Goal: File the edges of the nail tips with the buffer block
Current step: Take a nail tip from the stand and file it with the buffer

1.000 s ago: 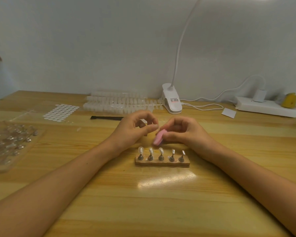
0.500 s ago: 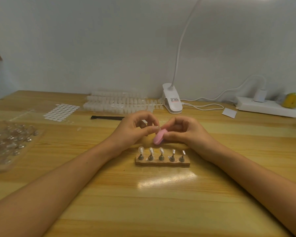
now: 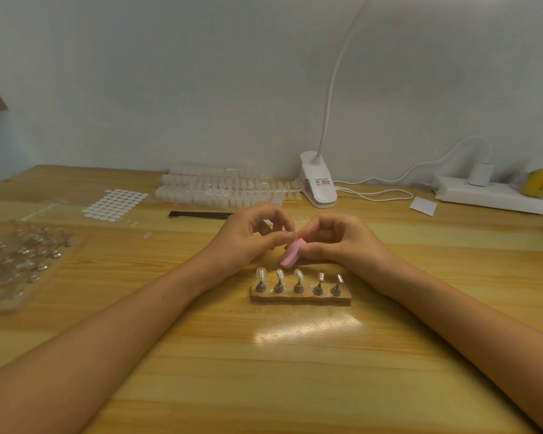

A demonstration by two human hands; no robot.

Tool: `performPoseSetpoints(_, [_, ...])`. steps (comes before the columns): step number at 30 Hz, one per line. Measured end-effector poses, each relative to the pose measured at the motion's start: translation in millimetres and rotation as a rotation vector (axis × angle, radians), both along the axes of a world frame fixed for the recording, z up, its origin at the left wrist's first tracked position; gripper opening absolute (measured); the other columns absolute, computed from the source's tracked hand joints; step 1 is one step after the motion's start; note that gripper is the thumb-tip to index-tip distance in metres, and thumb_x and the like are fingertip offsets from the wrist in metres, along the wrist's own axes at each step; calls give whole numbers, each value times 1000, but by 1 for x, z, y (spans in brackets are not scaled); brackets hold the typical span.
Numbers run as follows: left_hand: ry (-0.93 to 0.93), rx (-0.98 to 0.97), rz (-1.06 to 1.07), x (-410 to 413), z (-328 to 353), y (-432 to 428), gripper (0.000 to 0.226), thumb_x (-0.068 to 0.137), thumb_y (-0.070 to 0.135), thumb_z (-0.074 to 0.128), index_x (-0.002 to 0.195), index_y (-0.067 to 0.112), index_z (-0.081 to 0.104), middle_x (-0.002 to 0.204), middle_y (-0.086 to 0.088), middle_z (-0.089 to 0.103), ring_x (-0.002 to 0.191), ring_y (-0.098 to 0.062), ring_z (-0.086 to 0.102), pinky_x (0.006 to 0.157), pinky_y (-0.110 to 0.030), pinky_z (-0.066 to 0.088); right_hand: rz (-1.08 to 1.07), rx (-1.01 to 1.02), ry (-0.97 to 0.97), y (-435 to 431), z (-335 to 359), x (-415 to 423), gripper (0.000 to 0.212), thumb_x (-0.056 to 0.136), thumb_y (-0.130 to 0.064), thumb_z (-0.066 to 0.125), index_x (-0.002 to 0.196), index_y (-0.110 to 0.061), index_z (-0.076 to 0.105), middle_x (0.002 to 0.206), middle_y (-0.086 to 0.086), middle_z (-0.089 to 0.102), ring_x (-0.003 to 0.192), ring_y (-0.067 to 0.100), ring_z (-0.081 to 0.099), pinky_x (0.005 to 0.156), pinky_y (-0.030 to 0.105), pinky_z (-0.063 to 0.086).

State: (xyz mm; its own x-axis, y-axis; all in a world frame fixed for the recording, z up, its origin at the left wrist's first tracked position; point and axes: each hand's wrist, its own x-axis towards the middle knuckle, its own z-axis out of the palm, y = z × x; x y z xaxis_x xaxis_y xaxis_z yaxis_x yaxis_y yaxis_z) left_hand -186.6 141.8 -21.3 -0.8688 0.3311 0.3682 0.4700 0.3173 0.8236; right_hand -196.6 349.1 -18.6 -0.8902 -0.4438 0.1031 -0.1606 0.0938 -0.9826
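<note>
My right hand (image 3: 336,242) grips a pink buffer block (image 3: 290,254) between thumb and fingers. My left hand (image 3: 248,239) pinches a small clear nail tip (image 3: 287,235) at its fingertips, held against the top of the block. Both hands hover just behind a wooden holder (image 3: 300,297) on the table. The holder carries several metal pegs in a row, and the three at the left bear clear nail tips (image 3: 279,273).
Strips of clear nail tips (image 3: 217,186) lie at the back of the table, with a sheet of white stickers (image 3: 115,200) and a black file (image 3: 198,214) nearby. A clear tray of metal pegs (image 3: 19,258) sits left. A clip lamp (image 3: 318,183) and power strip (image 3: 496,197) stand behind.
The pink buffer block has shifted slightly up and toward the nail tip in my left hand. Both hands stay in nearly the same place.
</note>
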Motion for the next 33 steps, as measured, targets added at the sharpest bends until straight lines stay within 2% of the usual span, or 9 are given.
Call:
performPoseSetpoints(4, [-30,29,16,-1,0,0,6,88,21,68,84,26,68,86,15,62,78,2,54,69,-10,45,-87,-148,-67,3,-2,-4,28,80,-11,71,106,-1,66,100,16,76,95,27,74,82,32,61])
performPoseSetpoints(8, [-18,-55,6,1,-1,-1,5,88,24,67,85,27,68,91,7,63,78,1,53,70,-11,45,-58,-112,-66,3,0,-5,30,76,-12,71,104,-2,66,97,15,76,94,26,74,81,29,61])
performPoseSetpoints(12, [-28,45,23,0,1,0,4,88,18,67,86,21,67,88,6,63,77,0,56,68,-13,47,-37,-52,-6,0,0,-1,22,83,-6,71,104,-1,66,98,13,76,94,24,74,78,25,60])
performPoseSetpoints(14, [5,-11,23,0,1,1,3,88,18,67,87,20,67,89,4,64,76,0,55,69,-13,47,-15,-18,17,-1,-1,1,19,84,-5,71,103,-2,67,98,13,76,94,24,75,78,25,60])
performPoseSetpoints(19, [-23,2,8,0,0,0,4,89,20,67,87,23,67,92,1,64,80,-9,56,68,-15,48,-122,-134,-56,1,2,0,18,87,-4,68,104,1,66,100,18,75,97,30,73,84,33,61])
performPoseSetpoints(22, [-20,4,11,0,0,0,2,89,18,67,88,20,67,92,0,64,78,-6,56,68,-15,49,-4,4,10,-2,1,4,19,85,-3,70,104,1,67,98,16,76,93,28,74,80,32,61])
performPoseSetpoints(26, [-38,0,6,1,1,1,4,89,20,66,87,23,67,90,3,64,77,-2,55,66,-11,47,-139,-134,-32,0,1,1,18,85,-6,69,103,-2,67,97,15,76,93,27,74,79,30,61])
performPoseSetpoints(30, [-24,-17,10,1,1,0,4,89,19,67,87,22,67,90,4,64,79,-4,56,71,-13,47,13,-20,-3,-2,0,3,22,82,-9,72,103,-2,67,98,14,76,94,27,74,79,30,61])
performPoseSetpoints(33, [-40,-49,1,2,1,1,2,87,22,69,86,24,68,92,5,64,79,-5,56,71,-13,47,-138,-221,-69,2,0,-1,23,83,-8,69,104,-1,64,103,16,74,98,26,73,80,27,60])
